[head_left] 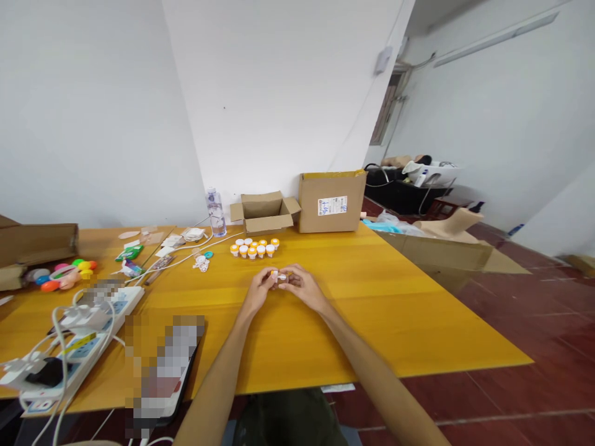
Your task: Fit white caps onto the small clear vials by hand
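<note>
Both hands meet over the middle of the wooden table [372, 297]. My left hand [261, 287] is closed, its fingertips pinching a small white-and-orange piece [274, 275]. Close against it, my right hand [302, 286] has its fingers curled on a small whitish piece with dark marks [282, 278]. Fingers cover much of both pieces, and whether they are joined I cannot tell. Just beyond the hands stand several small tubs [252, 253] with white or orange tops, grouped in rows. Left of them lie a small white openwork piece [201, 263] and a teal ring [209, 254].
An open cardboard box [264, 224] and a taller carton [332, 204] stand against the wall, beside a water bottle [216, 214]. To the left are power strips [100, 347] with cables, a pixelated phone-like device [170, 371] and colourful toys [69, 275]. A large carton [432, 251] sits past the right edge.
</note>
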The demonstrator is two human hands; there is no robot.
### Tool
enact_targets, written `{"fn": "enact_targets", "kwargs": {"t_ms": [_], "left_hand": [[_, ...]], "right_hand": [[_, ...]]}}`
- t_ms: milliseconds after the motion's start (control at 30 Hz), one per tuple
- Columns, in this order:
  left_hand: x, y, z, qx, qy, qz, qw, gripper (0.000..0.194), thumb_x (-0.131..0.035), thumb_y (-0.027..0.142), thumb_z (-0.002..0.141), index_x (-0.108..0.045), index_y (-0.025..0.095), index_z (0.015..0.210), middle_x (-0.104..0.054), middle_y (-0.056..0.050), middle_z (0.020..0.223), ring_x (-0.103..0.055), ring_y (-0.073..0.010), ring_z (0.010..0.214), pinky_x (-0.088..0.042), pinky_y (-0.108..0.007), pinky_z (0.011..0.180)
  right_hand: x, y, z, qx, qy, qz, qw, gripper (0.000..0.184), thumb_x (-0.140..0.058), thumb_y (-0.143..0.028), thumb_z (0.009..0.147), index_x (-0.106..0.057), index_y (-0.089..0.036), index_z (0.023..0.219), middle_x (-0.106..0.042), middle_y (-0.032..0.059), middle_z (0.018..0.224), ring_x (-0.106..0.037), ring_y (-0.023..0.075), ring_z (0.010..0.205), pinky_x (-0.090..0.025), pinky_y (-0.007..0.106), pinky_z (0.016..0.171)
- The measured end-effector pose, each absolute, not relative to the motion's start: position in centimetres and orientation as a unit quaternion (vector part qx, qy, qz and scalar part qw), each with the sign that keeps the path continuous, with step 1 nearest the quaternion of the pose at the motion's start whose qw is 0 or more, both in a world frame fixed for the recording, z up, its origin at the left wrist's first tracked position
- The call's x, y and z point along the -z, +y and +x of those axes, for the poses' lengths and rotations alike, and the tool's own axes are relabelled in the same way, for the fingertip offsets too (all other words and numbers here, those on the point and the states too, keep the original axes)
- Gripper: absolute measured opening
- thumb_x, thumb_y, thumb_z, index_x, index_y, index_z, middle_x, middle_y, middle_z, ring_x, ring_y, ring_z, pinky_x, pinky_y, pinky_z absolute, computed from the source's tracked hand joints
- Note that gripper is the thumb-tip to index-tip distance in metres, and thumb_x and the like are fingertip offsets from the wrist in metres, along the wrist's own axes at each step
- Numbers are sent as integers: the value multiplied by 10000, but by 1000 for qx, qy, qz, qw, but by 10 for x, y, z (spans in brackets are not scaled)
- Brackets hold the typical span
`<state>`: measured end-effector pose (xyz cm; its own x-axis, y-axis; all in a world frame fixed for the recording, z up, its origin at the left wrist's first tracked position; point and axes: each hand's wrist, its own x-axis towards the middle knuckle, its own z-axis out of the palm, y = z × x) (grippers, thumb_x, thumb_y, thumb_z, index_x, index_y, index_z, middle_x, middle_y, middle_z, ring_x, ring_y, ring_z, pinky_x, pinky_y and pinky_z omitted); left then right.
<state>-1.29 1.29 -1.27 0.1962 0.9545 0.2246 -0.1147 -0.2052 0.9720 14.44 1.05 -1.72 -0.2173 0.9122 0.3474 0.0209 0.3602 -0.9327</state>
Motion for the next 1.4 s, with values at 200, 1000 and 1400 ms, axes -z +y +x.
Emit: {"fn": "enact_targets", "kwargs": {"t_ms": [200, 1000, 1400], "left_hand": [[15, 14, -14, -512, 368, 581, 514, 386, -684, 503, 693, -667, 169, 886, -650, -12, 740, -555, -132, 624, -455, -260, 631], [15, 14, -14, -518, 364, 584, 508, 383, -680, 504, 696, -667, 171, 887, -654, -12, 738, -547, -124, 605, -455, -254, 617], [12, 12, -13, -520, 360, 586, 507, 390, -678, 527, 686, -657, 171, 845, -620, 2, 687, -521, -115, 583, -443, -247, 603]], "right_hand": [[17, 11, 148, -453, -643, -371, 494, 285, -702, -406, 699, -643, -232, 917, -653, 14, 848, -623, 151, 732, -533, 279, 669], [15, 11, 146, -451, -635, -375, 502, 287, -734, -381, 645, -632, -224, 863, -663, 13, 860, -626, 160, 777, -517, 301, 738], [15, 11, 147, -431, -645, -375, 507, 270, -725, -378, 665, -640, -223, 869, -662, 21, 910, -625, 162, 816, -512, 304, 777]]}}
